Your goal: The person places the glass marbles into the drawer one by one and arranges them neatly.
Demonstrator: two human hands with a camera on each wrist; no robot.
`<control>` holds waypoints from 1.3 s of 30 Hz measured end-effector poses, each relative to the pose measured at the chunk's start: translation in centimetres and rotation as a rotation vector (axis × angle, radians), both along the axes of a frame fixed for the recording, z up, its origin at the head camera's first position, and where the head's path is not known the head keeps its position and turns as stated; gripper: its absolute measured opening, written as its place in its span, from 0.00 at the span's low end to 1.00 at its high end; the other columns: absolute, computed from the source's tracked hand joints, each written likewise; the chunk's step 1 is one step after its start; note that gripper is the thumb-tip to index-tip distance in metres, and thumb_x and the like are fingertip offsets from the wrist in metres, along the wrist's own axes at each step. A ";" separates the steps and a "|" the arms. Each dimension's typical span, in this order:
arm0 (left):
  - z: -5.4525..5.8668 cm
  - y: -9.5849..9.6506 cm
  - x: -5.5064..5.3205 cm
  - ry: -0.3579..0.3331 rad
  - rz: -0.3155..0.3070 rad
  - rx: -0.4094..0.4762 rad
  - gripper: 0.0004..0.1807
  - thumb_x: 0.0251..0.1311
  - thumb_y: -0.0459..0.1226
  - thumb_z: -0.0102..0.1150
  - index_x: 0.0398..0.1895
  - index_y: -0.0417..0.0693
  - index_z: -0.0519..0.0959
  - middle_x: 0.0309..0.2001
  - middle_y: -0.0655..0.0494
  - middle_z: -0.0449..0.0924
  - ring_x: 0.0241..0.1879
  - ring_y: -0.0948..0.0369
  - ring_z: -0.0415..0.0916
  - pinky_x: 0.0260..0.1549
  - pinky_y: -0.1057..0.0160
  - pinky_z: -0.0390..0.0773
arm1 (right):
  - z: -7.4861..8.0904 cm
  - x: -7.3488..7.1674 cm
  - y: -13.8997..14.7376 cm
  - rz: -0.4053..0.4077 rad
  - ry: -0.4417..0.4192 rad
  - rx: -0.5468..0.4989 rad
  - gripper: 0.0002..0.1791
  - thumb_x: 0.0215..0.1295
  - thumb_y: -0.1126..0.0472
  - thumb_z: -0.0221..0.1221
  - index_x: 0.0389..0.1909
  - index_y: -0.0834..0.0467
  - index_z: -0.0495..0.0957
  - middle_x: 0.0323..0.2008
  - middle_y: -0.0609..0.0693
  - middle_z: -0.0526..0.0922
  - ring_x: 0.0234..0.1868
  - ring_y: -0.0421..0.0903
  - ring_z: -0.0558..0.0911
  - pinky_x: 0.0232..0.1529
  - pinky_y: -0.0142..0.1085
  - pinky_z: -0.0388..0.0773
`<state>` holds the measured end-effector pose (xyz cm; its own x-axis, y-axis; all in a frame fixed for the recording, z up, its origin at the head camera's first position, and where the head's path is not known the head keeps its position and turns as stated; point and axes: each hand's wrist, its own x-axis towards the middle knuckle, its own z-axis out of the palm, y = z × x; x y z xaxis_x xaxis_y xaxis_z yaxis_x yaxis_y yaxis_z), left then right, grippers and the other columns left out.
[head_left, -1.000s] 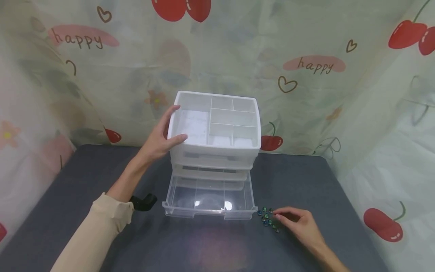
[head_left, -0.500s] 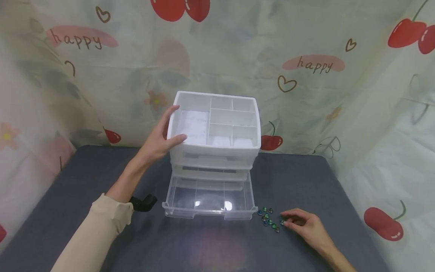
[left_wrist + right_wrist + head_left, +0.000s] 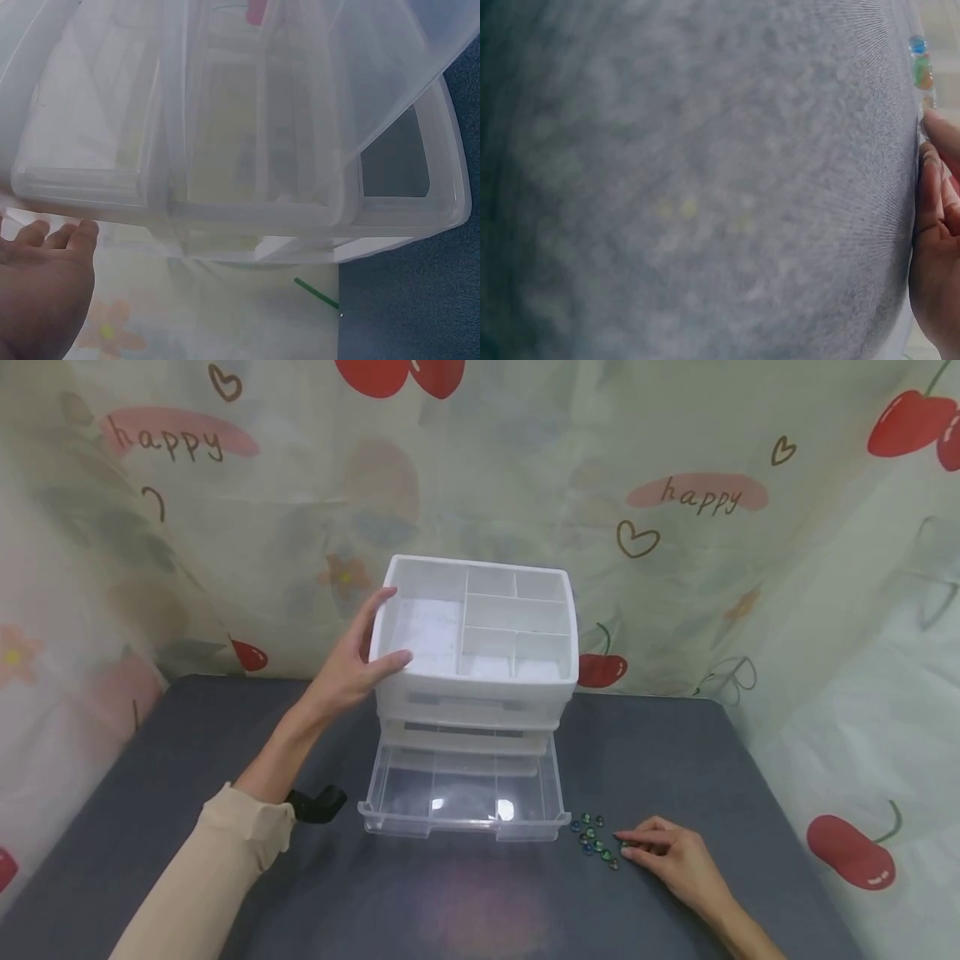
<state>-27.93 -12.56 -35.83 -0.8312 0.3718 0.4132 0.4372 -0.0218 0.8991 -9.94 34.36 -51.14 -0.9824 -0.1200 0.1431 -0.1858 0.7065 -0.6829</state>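
A white plastic drawer organizer (image 3: pixel 480 693) stands on the dark table, its top divided into compartments. Its clear bottom drawer (image 3: pixel 463 789) is pulled out toward me. My left hand (image 3: pixel 341 672) grips the organizer's left top edge, thumb over the rim; in the left wrist view its fingers (image 3: pixel 86 236) lie along the side wall. Right of the drawer, several glass marbles (image 3: pixel 589 833) lie in a loose cluster. Just beside them, my right hand (image 3: pixel 682 864) pinches a glass marble (image 3: pixel 623 844) between thumb and fingertips, low over the table. That marble is mostly covered by the fingers.
Beneath everything is a dark table (image 3: pixel 660 760), with a patterned curtain (image 3: pixel 510 485) hanging behind and at both sides. A black device (image 3: pixel 318 805) is strapped to the left wrist. Light reflects off the drawer floor.
The right hand has moved right, away from the marble cluster, with one marble between its fingertips, then stays near there. The left hand keeps its grip on the organizer. The head view shifts slightly.
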 end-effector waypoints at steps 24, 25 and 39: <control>0.3 0.3 0.2 0.000 -0.006 0.041 0.44 0.61 0.23 0.58 0.78 0.51 0.51 0.72 0.39 0.52 0.62 0.48 0.62 0.52 0.66 0.71 | 1.7 -0.7 -0.4 -0.099 -0.139 -0.166 0.13 0.63 0.54 0.67 0.46 0.54 0.86 0.43 0.48 0.87 0.41 0.38 0.85 0.36 0.34 0.81; 0.3 0.3 0.2 0.001 -0.005 0.040 0.44 0.61 0.23 0.58 0.78 0.51 0.51 0.72 0.39 0.52 0.62 0.48 0.62 0.52 0.67 0.71 | 2.0 -0.9 -0.4 -0.099 -0.142 -0.183 0.14 0.63 0.55 0.67 0.47 0.56 0.86 0.44 0.50 0.88 0.41 0.40 0.85 0.36 0.35 0.81; 0.1 0.1 0.0 0.034 -0.007 0.018 0.44 0.61 0.24 0.59 0.78 0.51 0.51 0.73 0.39 0.51 0.63 0.48 0.61 0.52 0.65 0.70 | 7.3 -1.8 -3.1 -0.038 -0.099 -0.289 0.18 0.65 0.54 0.66 0.50 0.61 0.84 0.47 0.60 0.86 0.44 0.48 0.86 0.41 0.35 0.81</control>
